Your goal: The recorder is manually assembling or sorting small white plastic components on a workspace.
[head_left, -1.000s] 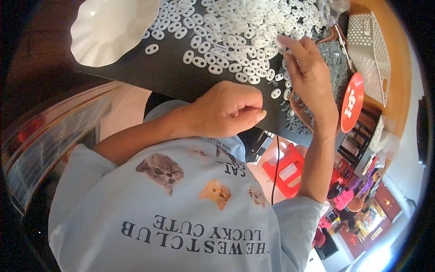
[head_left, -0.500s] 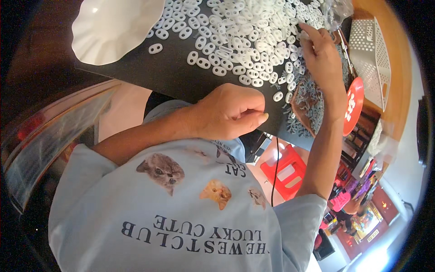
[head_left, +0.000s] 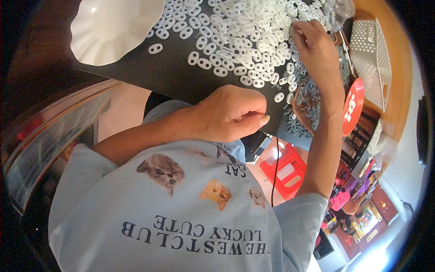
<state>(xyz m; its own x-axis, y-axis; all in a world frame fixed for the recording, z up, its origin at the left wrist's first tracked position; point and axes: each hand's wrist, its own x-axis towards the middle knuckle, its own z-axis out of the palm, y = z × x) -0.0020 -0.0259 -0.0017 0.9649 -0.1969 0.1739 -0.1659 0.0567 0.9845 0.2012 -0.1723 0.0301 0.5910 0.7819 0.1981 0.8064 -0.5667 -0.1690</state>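
White oval plastic pieces with two holes [head_left: 258, 38] lie in a broad heap across the dark table. My right hand [head_left: 318, 52] is at the heap's right edge, its thumb and fingertips drawn together; whatever is between them is too small to make out. Nearer to me, my left hand [head_left: 233, 111] is curled into a fist just over the table's front edge. The inside of that fist is hidden. Below my right hand lies a tangle of blue-grey fringe [head_left: 299, 122] with a brown strip in it.
A white scalloped dish [head_left: 113, 34] stands at the far left. To the right are a red plate [head_left: 355, 104] holding small white pieces, a white perforated basket [head_left: 371, 59] and a clear plastic bag [head_left: 340, 11]. A red plastic stool [head_left: 285, 172] is below the table.
My right hand has shifted slightly left over the heap, and its fingers have bent further inward. My left hand stays almost where it was.
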